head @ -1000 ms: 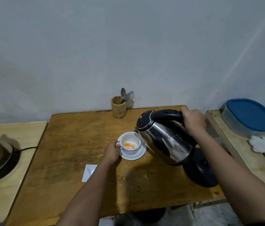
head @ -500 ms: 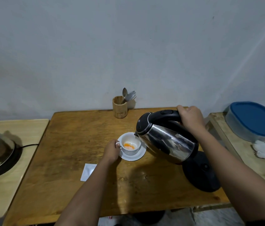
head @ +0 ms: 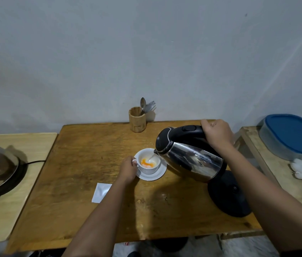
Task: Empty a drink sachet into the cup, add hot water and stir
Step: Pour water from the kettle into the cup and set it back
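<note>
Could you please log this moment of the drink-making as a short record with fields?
Stage: hot water being poured; stirring not yet done
Right hand: grips the black handle of the tilted steel electric kettle
Left hand: holds the handle of the white ceramic cup
Cup contents: orange powder, thin water stream landing in it
Cup support: white saucer on the brown wooden table
Sachet: white torn packet lying flat near the left forearm
Spoon: metal spoon standing in the wooden holder
Kettle base: black round base, unoccupied
</note>
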`<state>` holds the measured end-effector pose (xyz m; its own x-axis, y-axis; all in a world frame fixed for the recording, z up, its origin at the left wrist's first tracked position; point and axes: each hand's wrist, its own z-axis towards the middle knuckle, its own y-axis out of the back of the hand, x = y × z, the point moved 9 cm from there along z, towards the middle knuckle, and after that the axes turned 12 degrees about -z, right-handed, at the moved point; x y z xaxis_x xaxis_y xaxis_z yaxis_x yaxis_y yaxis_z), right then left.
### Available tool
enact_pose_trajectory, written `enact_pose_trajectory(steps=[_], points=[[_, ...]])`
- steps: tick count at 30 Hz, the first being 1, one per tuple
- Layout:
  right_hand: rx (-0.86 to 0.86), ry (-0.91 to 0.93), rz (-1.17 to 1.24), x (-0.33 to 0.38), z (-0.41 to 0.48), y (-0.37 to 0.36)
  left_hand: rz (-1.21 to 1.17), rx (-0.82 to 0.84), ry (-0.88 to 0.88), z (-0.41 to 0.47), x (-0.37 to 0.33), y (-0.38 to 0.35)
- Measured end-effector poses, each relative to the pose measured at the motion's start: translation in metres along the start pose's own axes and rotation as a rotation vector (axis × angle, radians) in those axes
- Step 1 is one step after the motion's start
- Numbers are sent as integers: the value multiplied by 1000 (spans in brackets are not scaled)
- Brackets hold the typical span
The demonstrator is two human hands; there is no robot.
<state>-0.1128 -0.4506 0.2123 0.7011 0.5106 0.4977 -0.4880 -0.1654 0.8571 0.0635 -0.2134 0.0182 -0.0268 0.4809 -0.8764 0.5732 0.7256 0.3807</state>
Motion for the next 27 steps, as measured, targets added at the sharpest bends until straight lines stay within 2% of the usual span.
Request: enact_pose_trajectory(steps=[17, 27], points=[[24, 66, -11, -1, -3, 0, 58, 13, 47, 6, 2, 0], [1, 39, -27, -3, -6, 2, 81, 19, 44, 7, 1, 0]])
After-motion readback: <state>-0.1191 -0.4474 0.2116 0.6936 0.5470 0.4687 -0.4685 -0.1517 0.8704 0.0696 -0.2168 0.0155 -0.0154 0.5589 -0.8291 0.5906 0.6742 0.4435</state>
